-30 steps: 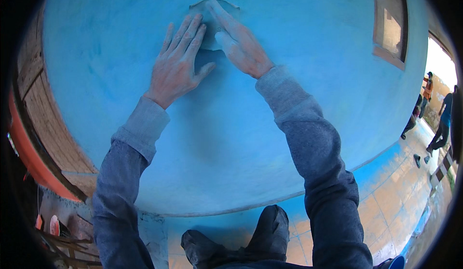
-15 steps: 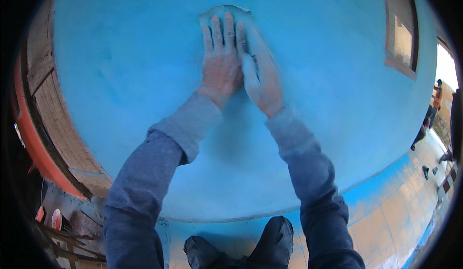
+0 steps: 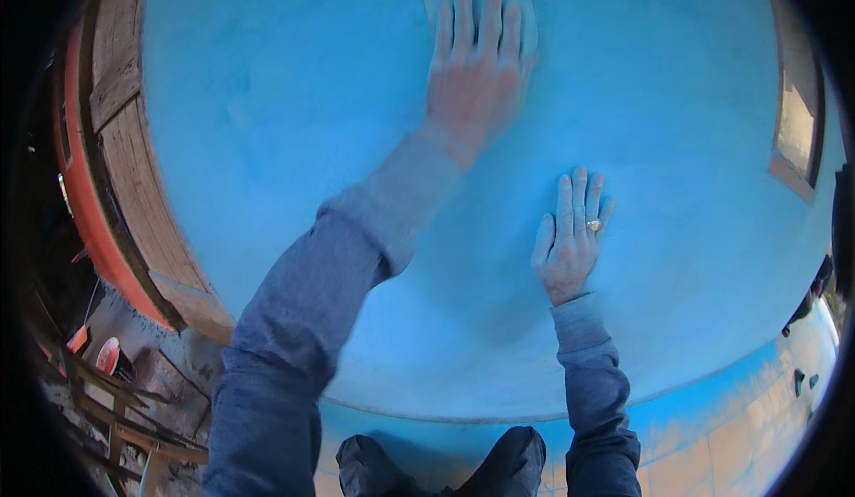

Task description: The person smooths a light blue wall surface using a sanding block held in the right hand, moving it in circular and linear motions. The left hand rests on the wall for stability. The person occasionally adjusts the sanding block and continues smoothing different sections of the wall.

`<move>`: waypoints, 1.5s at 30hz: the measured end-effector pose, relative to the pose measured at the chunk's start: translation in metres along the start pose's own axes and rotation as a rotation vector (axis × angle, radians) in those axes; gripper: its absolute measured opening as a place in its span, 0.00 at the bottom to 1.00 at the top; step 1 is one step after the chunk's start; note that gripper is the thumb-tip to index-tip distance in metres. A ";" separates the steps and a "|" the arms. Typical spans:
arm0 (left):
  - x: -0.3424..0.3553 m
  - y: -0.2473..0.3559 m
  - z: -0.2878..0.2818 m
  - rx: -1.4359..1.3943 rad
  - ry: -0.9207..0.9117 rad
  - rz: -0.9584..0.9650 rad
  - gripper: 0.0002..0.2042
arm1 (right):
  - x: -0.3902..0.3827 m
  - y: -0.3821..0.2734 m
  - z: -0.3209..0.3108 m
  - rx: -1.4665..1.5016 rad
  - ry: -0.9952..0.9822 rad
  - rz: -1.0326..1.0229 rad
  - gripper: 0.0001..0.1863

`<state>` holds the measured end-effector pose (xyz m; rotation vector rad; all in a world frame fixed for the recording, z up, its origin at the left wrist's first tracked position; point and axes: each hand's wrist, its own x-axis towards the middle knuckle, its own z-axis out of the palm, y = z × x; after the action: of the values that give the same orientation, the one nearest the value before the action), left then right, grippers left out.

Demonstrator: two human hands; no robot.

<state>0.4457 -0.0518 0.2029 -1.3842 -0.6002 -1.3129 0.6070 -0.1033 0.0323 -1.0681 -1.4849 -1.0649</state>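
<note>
Both of your hands lie flat on the blue wall (image 3: 267, 141). Your left hand (image 3: 476, 74), fingers spread open, presses a grey sheet of sandpaper (image 3: 525, 3) high on the wall. Your right hand (image 3: 570, 243) rests lower, open-palmed, gripping nothing, well apart from the sheet.

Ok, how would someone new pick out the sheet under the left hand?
Start at the big blue wall that fills the view. Near its top middle, the left hand lies flat on a grey sheet, probably sandpaper. It is the only dull grey patch on the blue; the right hand rests lower on bare wall.
</note>
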 end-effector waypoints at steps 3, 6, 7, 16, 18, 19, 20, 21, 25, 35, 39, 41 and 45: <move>-0.024 -0.012 -0.018 -0.069 -0.088 0.130 0.25 | -0.006 0.004 0.001 -0.018 -0.019 0.006 0.31; 0.032 -0.050 -0.003 -0.064 0.006 0.065 0.23 | -0.003 0.005 0.003 -0.033 -0.008 -0.004 0.31; 0.050 -0.062 0.001 -0.057 0.059 0.008 0.22 | -0.003 0.005 0.004 -0.039 -0.004 -0.008 0.31; -0.056 -0.020 -0.041 -0.085 -0.199 0.177 0.22 | -0.003 0.000 0.000 -0.053 -0.027 -0.001 0.30; -0.032 -0.030 -0.033 -0.032 -0.149 0.149 0.22 | -0.001 0.001 0.002 -0.063 -0.011 -0.013 0.30; -0.005 -0.038 -0.012 0.009 -0.098 0.114 0.22 | -0.007 0.004 0.002 -0.081 -0.020 -0.007 0.30; 0.030 -0.055 -0.008 -0.014 -0.046 0.054 0.22 | -0.003 0.001 0.001 -0.072 -0.013 -0.009 0.31; 0.049 -0.064 -0.005 -0.045 0.002 -0.006 0.22 | -0.002 0.001 0.003 -0.067 -0.012 -0.007 0.32; 0.007 -0.055 -0.012 0.001 0.010 0.023 0.23 | -0.001 -0.004 0.002 -0.060 -0.026 0.006 0.33; 0.034 -0.082 -0.021 -0.133 -0.069 -0.090 0.24 | 0.001 -0.002 0.001 -0.101 -0.024 -0.008 0.33; -0.018 -0.073 -0.023 -0.007 -0.049 -0.007 0.24 | -0.003 -0.003 -0.001 -0.110 -0.037 -0.006 0.33; -0.078 -0.058 -0.053 -0.014 -0.151 -0.008 0.23 | 0.001 -0.005 0.001 -0.101 -0.030 -0.010 0.33; -0.045 -0.078 -0.051 -0.043 -0.167 -0.022 0.23 | -0.002 -0.001 -0.002 -0.123 -0.043 -0.006 0.34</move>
<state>0.3459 -0.0617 0.1786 -1.5373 -0.7043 -1.2416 0.6069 -0.1059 0.0306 -1.1798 -1.4722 -1.1565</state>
